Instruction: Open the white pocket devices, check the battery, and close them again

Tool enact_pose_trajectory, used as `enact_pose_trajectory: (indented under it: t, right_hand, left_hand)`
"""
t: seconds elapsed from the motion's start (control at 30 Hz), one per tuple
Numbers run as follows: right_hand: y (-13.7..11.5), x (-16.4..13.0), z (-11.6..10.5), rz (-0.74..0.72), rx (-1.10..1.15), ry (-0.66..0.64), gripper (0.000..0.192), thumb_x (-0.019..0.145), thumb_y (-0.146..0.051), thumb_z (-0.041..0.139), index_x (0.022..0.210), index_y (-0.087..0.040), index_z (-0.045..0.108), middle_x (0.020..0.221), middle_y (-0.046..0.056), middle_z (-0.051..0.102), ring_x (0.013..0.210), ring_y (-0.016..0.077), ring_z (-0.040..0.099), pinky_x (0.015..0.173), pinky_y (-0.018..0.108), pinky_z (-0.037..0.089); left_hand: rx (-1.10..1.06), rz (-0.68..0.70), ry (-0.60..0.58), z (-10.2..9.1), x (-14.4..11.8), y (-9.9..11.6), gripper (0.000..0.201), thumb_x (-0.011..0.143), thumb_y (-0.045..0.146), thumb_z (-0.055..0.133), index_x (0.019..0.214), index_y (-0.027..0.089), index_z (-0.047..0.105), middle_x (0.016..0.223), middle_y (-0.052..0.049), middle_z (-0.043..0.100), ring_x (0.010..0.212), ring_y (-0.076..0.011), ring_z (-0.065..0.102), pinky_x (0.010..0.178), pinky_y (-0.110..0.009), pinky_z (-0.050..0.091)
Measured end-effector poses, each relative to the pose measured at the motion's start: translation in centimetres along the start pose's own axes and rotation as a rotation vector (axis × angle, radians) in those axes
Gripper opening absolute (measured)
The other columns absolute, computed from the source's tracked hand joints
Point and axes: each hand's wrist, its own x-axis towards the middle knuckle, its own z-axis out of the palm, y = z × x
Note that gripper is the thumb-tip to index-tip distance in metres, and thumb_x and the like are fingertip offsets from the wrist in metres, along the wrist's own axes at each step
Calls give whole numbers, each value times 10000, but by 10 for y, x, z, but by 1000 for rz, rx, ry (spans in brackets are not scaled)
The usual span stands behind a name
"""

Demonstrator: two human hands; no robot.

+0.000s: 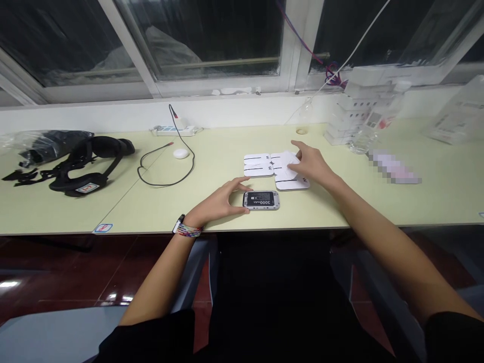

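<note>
In the left hand (217, 203), left end of battery device (260, 200).

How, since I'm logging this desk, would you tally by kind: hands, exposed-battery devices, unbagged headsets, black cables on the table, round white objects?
Hands: 2 (left hand, right hand)
Exposed-battery device: 1
Unbagged headset: 1
Black cable: 1
Round white object: 1
Total: 6
</note>
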Motion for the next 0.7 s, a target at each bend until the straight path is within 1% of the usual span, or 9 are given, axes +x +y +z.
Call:
enact_pose_trajectory:
  t: [0.07,0.13,0.2,0.23,0.3,0.37,0.47,0.6,0.7]
  right_hand:
    - [-14,-8,5,-66,36,1,522,914,-199,687,1431,-122,699,909,92,730,829,257,671,782,432,568]
    - [-29,-21,15,-197,54,-8,323,941,-189,646,1237,-182,775,937,76,730,845,241,665,807,417,554]
    - [-43,-38,27,-500,17,-69,271,981,-173,585,1162,-215,782,1025,97,723,906,254,662,774,402,525]
    - [-49,-47,33,-619,-22,-103,258,976,-156,570,1108,-227,781,1008,94,714,888,252,644,741,390,502]
    - [-60,-61,40,-744,-92,-146,235,971,-156,575,1079,-229,770,996,96,701,876,255,613,708,381,471]
    - [-67,-70,44,-755,-110,-157,191,987,-237,626,1115,-221,767,1011,103,697,889,262,602,716,387,479]
    - [-70,-74,43,-696,-109,-151,254,1002,-376,690,1187,-222,769,1114,131,710,957,287,614,806,435,530]
    - [-67,-72,42,-648,-101,-192,263,1030,-351,667,1249,-230,751,1229,147,733,1112,330,627,945,504,546]
    - [-65,-71,42,-631,-67,-243,254,1044,-320,643,1266,-235,733,1218,128,737,1092,312,639,949,493,550]
  left_hand:
    - [-6,-4,2,0,0,1,939,905,446,867,1690,320,366,1542,-108,692,1536,-344,568,1326,-572,360]
    - [-16,-6,4,1,0,2,966,899,432,868,1700,307,343,1527,-111,696,1524,-337,575,1335,-566,342]
    - [-23,-5,10,1,0,2,1003,892,417,872,1716,306,311,1511,-109,700,1507,-332,585,1338,-562,335]
    - [-22,1,11,1,0,1,1016,891,404,871,1723,310,296,1510,-108,699,1503,-331,586,1337,-561,335]
    - [-14,24,8,1,0,0,1026,891,376,867,1732,323,281,1515,-104,694,1502,-329,582,1330,-558,342]
    - [-11,53,-1,1,1,-2,1013,898,365,861,1733,335,287,1521,-101,691,1498,-329,583,1315,-554,363]
    - [3,77,2,1,1,-2,977,913,401,855,1727,351,317,1519,-95,692,1494,-338,586,1300,-563,381]
    - [47,71,20,1,0,-3,965,905,451,867,1719,359,357,1517,-96,694,1517,-357,558,1307,-579,366]
    - [55,64,16,1,0,-3,954,913,456,860,1721,365,361,1525,-92,692,1532,-356,544,1308,-574,367]
